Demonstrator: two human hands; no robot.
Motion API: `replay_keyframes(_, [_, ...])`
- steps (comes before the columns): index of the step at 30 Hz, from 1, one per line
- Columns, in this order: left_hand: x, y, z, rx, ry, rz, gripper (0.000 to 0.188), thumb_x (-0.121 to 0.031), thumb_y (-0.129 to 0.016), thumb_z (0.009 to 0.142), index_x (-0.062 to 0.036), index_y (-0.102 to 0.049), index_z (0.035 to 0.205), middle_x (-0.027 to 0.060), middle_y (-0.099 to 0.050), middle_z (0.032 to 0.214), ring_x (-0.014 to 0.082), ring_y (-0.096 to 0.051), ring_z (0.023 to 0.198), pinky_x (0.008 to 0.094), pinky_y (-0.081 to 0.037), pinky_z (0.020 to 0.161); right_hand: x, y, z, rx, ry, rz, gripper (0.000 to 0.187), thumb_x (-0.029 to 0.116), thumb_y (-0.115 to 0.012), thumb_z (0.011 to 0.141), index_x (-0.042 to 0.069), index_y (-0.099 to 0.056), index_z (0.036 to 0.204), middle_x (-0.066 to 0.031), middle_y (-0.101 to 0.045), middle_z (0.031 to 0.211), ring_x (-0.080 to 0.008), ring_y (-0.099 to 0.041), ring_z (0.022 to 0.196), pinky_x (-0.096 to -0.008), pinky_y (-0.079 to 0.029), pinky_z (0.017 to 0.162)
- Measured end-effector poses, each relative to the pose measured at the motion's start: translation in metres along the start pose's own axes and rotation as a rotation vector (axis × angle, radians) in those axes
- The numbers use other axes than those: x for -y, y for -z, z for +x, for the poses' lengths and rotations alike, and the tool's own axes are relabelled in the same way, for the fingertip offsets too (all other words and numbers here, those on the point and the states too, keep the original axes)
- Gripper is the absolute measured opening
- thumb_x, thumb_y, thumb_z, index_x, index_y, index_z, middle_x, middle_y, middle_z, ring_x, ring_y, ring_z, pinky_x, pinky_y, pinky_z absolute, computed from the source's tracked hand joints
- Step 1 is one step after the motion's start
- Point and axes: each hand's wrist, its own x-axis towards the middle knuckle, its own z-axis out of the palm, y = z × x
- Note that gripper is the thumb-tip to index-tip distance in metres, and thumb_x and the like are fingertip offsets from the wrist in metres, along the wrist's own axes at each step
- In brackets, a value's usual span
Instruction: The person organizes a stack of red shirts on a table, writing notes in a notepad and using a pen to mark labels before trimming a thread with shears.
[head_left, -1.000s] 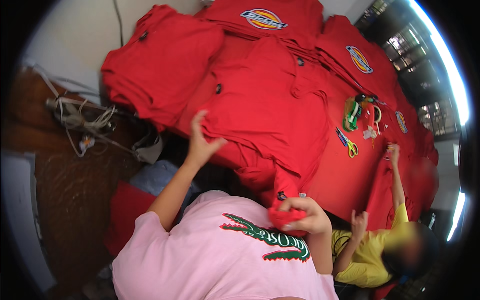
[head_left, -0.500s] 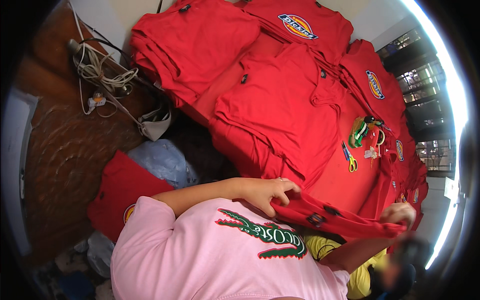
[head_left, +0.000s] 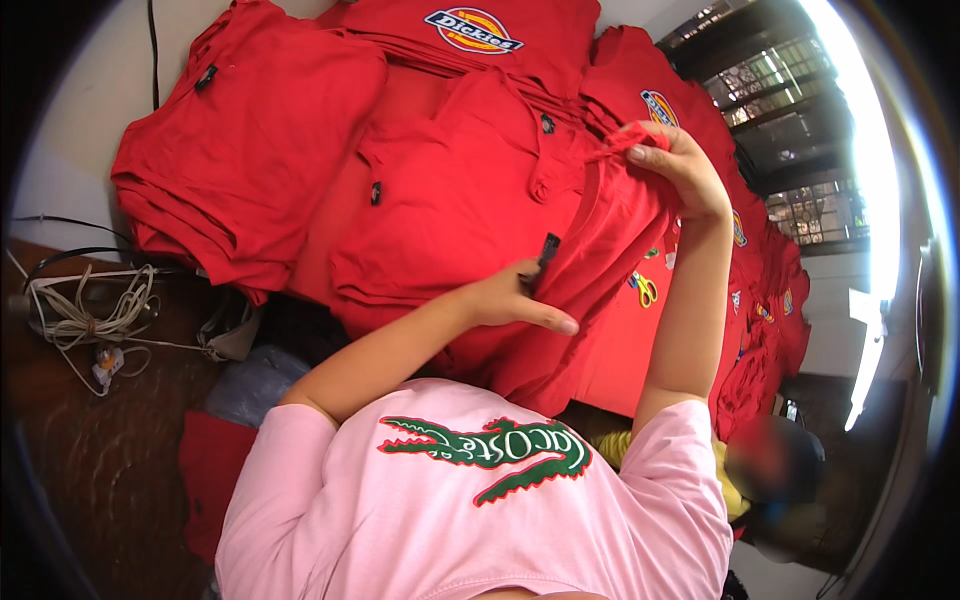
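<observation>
The right hand (head_left: 682, 172) is clamped, thumb against fingers, on a twisted edge of a red shirt (head_left: 612, 235). The shirt hangs from that grip back toward the person, past the left hand's thumb. The left hand (head_left: 500, 300) lies nearer the body, its thumb held well apart from the fingers, and the fingertips are partly hidden beside a black tag (head_left: 549, 250); whether they touch it, I cannot tell.

Just beyond the left hand lies a pile of red shirts (head_left: 450, 185), with another pile (head_left: 255, 150) farther to its left. Yellow-handled scissors (head_left: 646, 290) lie nearer the person than the right hand, left of its forearm, on a red surface (head_left: 615, 370). A coiled cable (head_left: 95, 310) sits far left of the left hand. Near the right elbow is a person in yellow (head_left: 735, 490).
</observation>
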Motion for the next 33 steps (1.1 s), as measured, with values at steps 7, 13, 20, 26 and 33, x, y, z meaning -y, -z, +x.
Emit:
replay_keyframes(7, [-0.01, 0.08, -0.067, 0.086, 0.184, 0.692, 0.067, -0.054, -0.085, 0.079, 0.0039, -0.053, 0.069, 0.0132, -0.048, 0.055, 0.0188, -0.055, 0.059, 0.04, -0.054, 0.092, -0.015, 0.072, -0.012, -0.234, 0.064, -0.114, 0.034, 0.009, -0.076, 0.081, -0.002, -0.067, 0.111, -0.0053, -0.071, 0.097, -0.014, -0.069, 0.089, -0.0271, -0.053, 0.085])
replay_keyframes(13, [0.005, 0.065, -0.125, -0.412, 0.321, -0.117, 0.052, -0.044, -0.081, 0.09, 0.0013, -0.072, 0.114, 0.0075, -0.073, 0.118, 0.0131, -0.066, 0.104, 0.0307, -0.052, 0.091, -0.066, -0.008, 0.153, -0.09, 0.181, 0.047, 0.029, 0.008, -0.073, 0.089, 0.001, -0.069, 0.117, -0.0033, -0.07, 0.104, -0.0121, -0.066, 0.099, -0.0254, -0.051, 0.091])
replay_keyframes(20, [0.062, 0.132, -0.181, -1.123, 0.366, 1.137, 0.047, -0.034, -0.086, 0.077, 0.0017, -0.072, 0.103, 0.0187, -0.062, 0.136, 0.0348, -0.06, 0.124, 0.0432, -0.045, 0.107, -0.261, -0.133, 0.335, -0.031, 0.13, -0.274, 0.029, 0.015, -0.085, 0.085, 0.0, -0.073, 0.107, -0.0053, -0.072, 0.108, -0.0118, -0.064, 0.096, -0.0279, -0.053, 0.078])
replay_keyframes(26, [0.089, 0.163, -0.192, -1.134, 0.296, 0.897, 0.055, -0.036, -0.091, 0.068, 0.0013, -0.072, 0.105, 0.0139, -0.06, 0.133, 0.0344, -0.053, 0.128, 0.0482, -0.041, 0.107, -0.253, -0.154, 0.345, 0.044, 0.026, -0.344, 0.022, 0.014, -0.085, 0.082, 0.004, -0.067, 0.089, 0.0032, -0.062, 0.082, -0.0099, -0.056, 0.074, -0.028, -0.048, 0.068])
replay_keyframes(33, [0.039, 0.135, -0.197, -0.928, 0.224, 0.988, 0.042, -0.024, -0.089, 0.073, 0.0002, -0.066, 0.098, 0.0115, -0.057, 0.105, 0.0304, -0.062, 0.094, 0.0403, -0.05, 0.084, -0.09, -0.133, 0.165, -0.112, 0.209, -0.384, 0.039, -0.008, -0.072, 0.081, 0.0, -0.062, 0.118, -0.0066, -0.068, 0.103, -0.0197, -0.066, 0.098, -0.0308, -0.052, 0.088])
